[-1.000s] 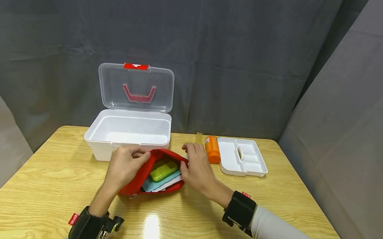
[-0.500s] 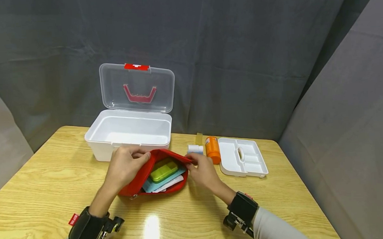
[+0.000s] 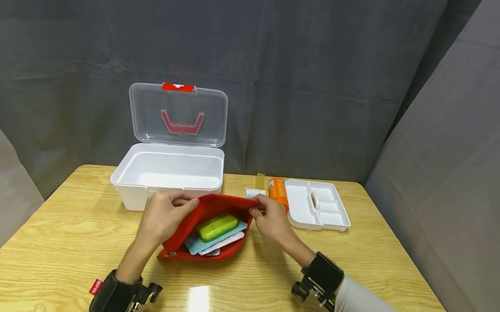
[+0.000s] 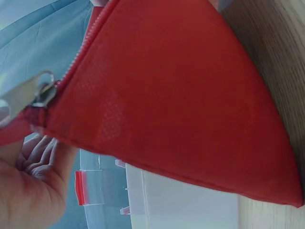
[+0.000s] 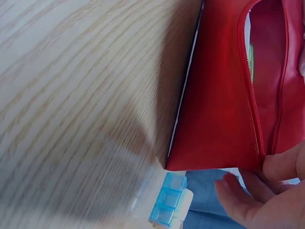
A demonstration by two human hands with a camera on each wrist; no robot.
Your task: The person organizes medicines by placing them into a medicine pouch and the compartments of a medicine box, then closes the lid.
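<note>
A red zip pouch [image 3: 224, 202] stands unzipped on the table, its mouth spread wide. My left hand [image 3: 163, 216] pinches its upper rim on the left, while my right hand [image 3: 273, 221] pinches the upper right corner. Inside lie a green translucent case [image 3: 217, 227], a light blue flat packet [image 3: 194, 245] and white flat packets [image 3: 226, 242]. The left wrist view shows the pouch's outer side [image 4: 176, 95] and metal zip pull [image 4: 43, 93]. In the right wrist view, thumb and fingers [image 5: 281, 162] hold the corner by the zip end.
Behind the pouch stands a white first-aid box [image 3: 168, 188], its clear lid [image 3: 180, 108] raised. To the right are an orange pill bottle [image 3: 278, 191] and a white divided tray [image 3: 301, 214]. A blue pill organizer [image 5: 167, 200] with white lids sits beyond the pouch's right end.
My right hand has shifted from the pouch's right side to its corner and drawn it rightward, widening the mouth. A white-topped item behind it came into view. My left hand has barely moved.
</note>
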